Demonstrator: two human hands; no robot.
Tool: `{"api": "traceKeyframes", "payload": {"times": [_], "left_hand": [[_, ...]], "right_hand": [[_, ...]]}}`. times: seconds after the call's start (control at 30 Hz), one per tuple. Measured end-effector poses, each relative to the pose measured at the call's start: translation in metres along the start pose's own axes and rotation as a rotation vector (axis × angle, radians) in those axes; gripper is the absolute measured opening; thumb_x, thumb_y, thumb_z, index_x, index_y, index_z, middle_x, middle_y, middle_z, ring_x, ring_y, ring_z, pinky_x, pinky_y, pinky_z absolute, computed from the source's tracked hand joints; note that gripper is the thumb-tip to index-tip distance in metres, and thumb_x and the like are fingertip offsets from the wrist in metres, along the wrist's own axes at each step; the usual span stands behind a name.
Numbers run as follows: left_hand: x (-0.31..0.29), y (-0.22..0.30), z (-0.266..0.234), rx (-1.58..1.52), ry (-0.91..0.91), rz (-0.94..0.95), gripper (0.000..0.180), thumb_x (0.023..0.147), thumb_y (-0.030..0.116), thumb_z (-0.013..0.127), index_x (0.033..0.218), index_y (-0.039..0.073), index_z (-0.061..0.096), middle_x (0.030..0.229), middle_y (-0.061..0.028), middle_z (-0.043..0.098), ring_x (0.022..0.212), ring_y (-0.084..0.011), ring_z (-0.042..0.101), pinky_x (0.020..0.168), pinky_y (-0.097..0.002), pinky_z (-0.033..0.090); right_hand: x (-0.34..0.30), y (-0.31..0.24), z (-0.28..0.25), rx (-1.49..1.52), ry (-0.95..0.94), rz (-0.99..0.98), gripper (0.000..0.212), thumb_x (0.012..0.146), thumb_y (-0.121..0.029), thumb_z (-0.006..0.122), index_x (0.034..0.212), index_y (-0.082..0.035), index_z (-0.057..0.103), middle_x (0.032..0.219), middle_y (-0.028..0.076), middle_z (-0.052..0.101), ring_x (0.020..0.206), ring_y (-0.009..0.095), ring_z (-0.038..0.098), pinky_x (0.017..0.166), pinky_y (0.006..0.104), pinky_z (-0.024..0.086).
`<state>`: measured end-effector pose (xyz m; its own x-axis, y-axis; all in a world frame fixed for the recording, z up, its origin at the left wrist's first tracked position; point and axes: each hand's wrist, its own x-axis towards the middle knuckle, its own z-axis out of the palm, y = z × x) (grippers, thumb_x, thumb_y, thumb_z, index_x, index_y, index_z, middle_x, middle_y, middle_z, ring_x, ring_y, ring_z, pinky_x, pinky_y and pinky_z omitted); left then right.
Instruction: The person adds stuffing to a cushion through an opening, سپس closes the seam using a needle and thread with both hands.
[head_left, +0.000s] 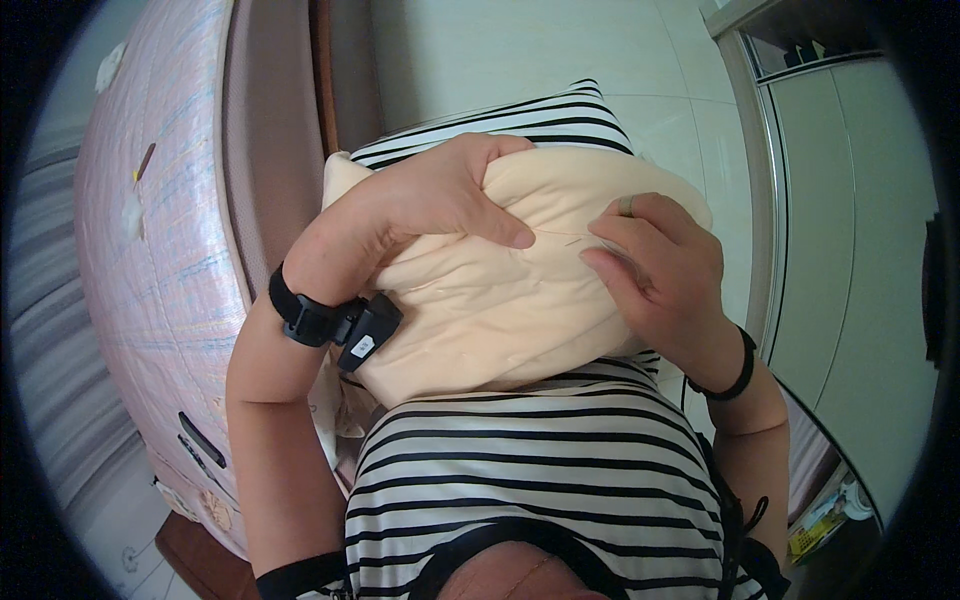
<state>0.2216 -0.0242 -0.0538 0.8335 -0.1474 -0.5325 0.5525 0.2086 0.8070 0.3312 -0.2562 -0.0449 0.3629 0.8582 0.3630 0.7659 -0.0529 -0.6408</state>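
Observation:
A cream, soft padded cloth piece (pixel 470 320), cushion-like and wrinkled across its middle, lies over my lap. My left hand (pixel 450 190) is closed on its far left edge, with the thumb pressed on top and the other fingers partly hidden behind the cloth. Over the right part of the cloth, my right hand (pixel 665 265) is curled with thumb and forefinger close together. A thin needle-like sliver (pixel 574 241) shows on the cloth just left of those fingertips. Whether they hold it or a thread is too small to tell.
On my left is a bed with a pink-and-blue plaid cover (pixel 165 290); dark slim items (pixel 202 438) and a small brown stick (pixel 146 160) lie on it. Pale floor tiles (pixel 540 50) stretch ahead. A light sliding-door cabinet (pixel 820 220) stands on my right.

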Motion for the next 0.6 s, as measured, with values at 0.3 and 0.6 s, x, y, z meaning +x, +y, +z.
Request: {"api": "traceKeyframes", "payload": {"times": [0.3,0.6], "left_hand": [[-0.006,-0.021,-0.007,-0.307,-0.059,0.017,0.072,0.071,-0.003,0.090,0.136,0.000,0.059,0.121,-0.0069,0.071,0.106,-0.0141,0.068,0.095,-0.0295,0.056],[-0.007,-0.023,-0.007,-0.344,-0.084,0.089,0.060,0.075,-0.001,0.088,0.130,0.000,0.063,0.115,-0.0064,0.072,0.103,-0.0142,0.068,0.094,-0.0290,0.054]], "right_hand": [[0.006,-0.014,0.011,-0.031,-0.060,-0.008,0.013,0.080,-0.010,0.074,0.089,-0.008,0.065,0.085,0.007,0.063,0.074,0.028,0.065,0.062,0.0402,0.052],[0.016,-0.016,0.018,-0.213,-0.144,-0.146,0.006,0.078,-0.008,0.062,0.084,-0.008,0.060,0.080,0.007,0.056,0.067,0.026,0.062,0.058,0.0397,0.050]]}}
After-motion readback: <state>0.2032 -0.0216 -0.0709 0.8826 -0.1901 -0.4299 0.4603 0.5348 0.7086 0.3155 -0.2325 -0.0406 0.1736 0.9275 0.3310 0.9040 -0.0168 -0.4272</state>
